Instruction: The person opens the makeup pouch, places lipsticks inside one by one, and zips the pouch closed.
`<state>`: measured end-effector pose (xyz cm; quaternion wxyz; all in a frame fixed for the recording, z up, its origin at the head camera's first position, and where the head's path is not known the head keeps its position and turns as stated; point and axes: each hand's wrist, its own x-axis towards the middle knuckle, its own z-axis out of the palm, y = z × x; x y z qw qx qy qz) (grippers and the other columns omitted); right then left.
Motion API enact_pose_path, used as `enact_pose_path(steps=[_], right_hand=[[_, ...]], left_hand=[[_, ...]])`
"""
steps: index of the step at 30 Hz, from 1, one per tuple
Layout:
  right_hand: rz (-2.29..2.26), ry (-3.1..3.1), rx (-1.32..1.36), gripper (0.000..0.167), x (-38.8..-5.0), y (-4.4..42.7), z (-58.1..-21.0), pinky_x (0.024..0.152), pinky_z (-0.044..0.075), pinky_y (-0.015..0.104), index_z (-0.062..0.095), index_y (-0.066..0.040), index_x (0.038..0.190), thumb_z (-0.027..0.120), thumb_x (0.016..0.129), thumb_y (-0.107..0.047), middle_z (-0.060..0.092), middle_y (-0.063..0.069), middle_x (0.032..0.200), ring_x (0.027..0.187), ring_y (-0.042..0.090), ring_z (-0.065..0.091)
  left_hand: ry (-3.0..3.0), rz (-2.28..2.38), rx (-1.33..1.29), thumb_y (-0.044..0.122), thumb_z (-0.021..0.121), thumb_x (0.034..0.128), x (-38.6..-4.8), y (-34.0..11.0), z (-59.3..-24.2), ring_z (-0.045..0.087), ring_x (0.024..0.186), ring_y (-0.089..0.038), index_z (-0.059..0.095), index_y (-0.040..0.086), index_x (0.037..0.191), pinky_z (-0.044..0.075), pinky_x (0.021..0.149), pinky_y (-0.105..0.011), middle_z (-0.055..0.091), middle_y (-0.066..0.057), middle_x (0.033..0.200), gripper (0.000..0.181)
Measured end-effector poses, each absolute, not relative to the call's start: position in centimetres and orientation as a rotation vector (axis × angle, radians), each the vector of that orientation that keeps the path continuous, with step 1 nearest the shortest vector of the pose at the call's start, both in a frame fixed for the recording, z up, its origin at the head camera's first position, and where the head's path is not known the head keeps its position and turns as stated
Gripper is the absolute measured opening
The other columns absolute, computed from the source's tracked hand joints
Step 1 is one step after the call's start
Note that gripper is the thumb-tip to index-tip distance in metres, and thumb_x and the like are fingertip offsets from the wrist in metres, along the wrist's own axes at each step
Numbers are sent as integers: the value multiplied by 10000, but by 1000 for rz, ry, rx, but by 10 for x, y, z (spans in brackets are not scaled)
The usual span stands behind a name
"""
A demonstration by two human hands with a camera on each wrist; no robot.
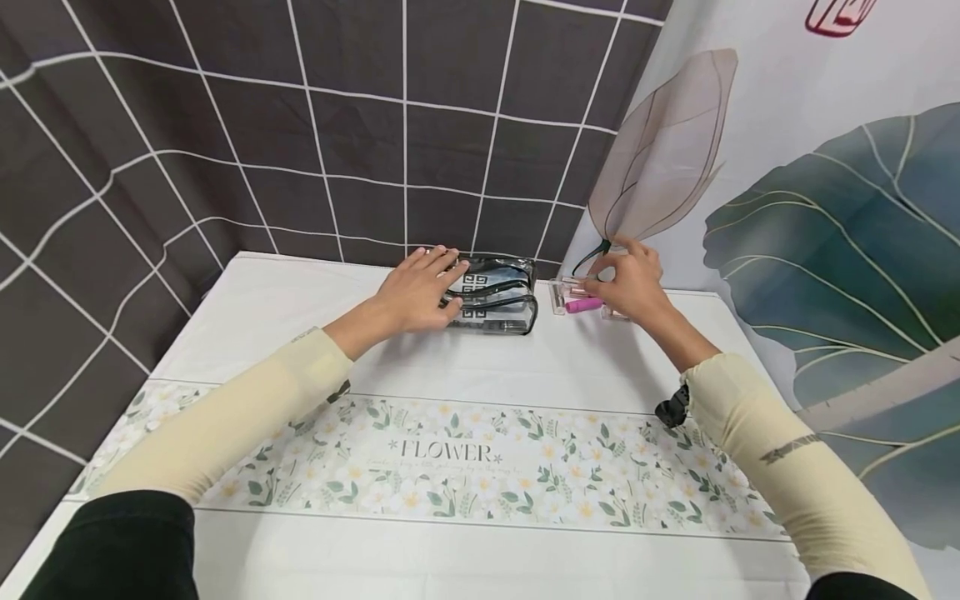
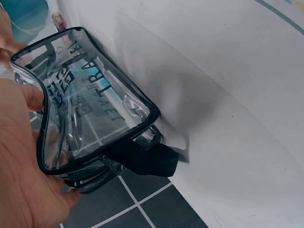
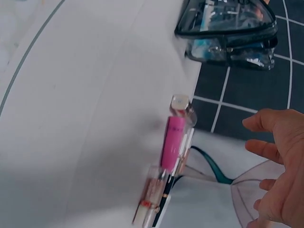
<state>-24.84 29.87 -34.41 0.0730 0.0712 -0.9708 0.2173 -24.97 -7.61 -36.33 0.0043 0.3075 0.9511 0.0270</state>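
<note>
A clear plastic pouch (image 1: 498, 296) with black piping and dark printing lies at the back edge of the table. My left hand (image 1: 422, 292) holds its left end, with the thumb on the near side and the fingers across the far side. In the left wrist view, the pouch (image 2: 102, 95) shows a black fabric tab (image 2: 147, 159). Right of the pouch lies a small group of cosmetic tubes, among them a pink tube (image 3: 173, 142) and a clear tube (image 3: 149, 199). My right hand (image 1: 628, 279) hovers by them, fingers loosely bent, with nothing visible between them.
The white table (image 1: 315, 292) carries a flower-print band (image 1: 450, 458). Behind it hangs a dark gridded cloth (image 1: 360, 142), close against the pouch. A pale cloth with large leaf prints (image 1: 847, 242) hangs along the right side.
</note>
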Motion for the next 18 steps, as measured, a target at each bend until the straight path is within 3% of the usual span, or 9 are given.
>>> enact_pose_path(steps=[6, 18], right_hand=[[622, -2955, 127, 497, -250, 313, -341, 1289, 179, 867, 797, 78, 1266, 815, 991, -337, 319, 323, 1810, 1647, 654, 210], [568, -2999, 39, 437, -251, 341, -348, 1279, 183, 860, 782, 99, 1249, 753, 992, -253, 299, 389, 1783, 1627, 685, 213]], left_hand=[[2984, 85, 971, 457, 407, 1145, -251, -76, -362, 190, 1783, -362, 303, 115, 1801, 109, 1480, -539, 257, -160, 1888, 747], [2982, 83, 969, 463, 399, 1145, -252, -76, -366, 197, 1781, -365, 295, 118, 1804, 105, 1480, -539, 251, -153, 1891, 752]])
